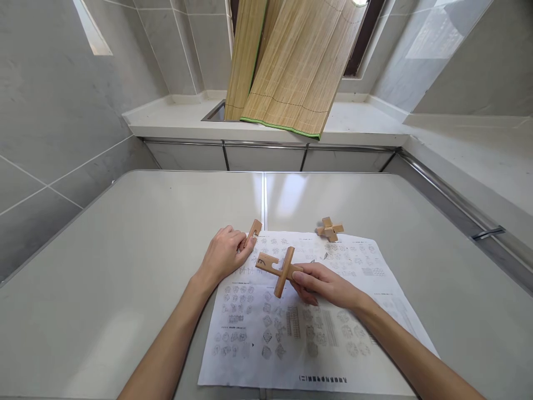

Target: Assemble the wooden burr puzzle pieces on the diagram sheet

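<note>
Right hand point(318, 284) was closed in a thumb-and-finger pinch on the near end of a marked wooden piece point(267, 260), held over the sheet. Wooden crossbar point(285, 272) sat across its middle; couldn't tell whether it was locked in or just lodged. Left hand point(225, 253) rested at the sheet's left edge, fingers curled, pinching a small notched piece point(255, 228) whose tip stuck out past them; lower part hidden.

Handling, my read: all light, stiff, dry wood. Smooth faces, but square edges should have given decent grip. Weak spot was probably the thin neck beside the notch in the marked piece; prying there risked a split. Best hold: solid end, as the right hand had it, plus a finger on the crossbar in case it was loose. Small piece: take by the flat sides, clear of the notch.

Further out: printed sheet point(258, 371) lay flat under the work, wooden cross cluster point(330, 229) stood at its far edge, right of both hands, all on the pale desk point(104, 266).
</note>
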The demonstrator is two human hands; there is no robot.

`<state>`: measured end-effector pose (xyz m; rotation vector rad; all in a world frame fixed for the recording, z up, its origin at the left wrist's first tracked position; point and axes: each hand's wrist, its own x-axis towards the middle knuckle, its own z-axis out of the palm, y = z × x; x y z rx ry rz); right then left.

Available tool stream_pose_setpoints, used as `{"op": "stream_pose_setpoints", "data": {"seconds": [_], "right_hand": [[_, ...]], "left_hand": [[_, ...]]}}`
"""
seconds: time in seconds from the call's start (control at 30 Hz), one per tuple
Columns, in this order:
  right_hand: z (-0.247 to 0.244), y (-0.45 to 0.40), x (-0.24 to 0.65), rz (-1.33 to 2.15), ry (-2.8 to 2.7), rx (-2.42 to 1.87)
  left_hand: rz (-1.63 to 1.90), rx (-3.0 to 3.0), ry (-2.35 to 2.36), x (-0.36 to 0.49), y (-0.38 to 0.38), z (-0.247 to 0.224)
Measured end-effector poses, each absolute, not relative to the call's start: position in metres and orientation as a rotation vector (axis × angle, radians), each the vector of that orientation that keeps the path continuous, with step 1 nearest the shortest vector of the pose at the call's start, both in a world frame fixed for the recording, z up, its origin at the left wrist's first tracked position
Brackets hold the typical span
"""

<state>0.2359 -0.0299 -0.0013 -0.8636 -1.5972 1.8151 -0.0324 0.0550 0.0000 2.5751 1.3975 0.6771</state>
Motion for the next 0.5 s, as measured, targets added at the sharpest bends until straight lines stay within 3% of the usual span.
{"op": "stream_pose_setpoints", "data": {"seconds": [0.5], "right_hand": [[0.000, -0.029, 0.236, 1.837, -1.603, -0.865]], "left_hand": [[0.806, 2.628, 1.342, -0.029, 0.051, 0.002]]}}
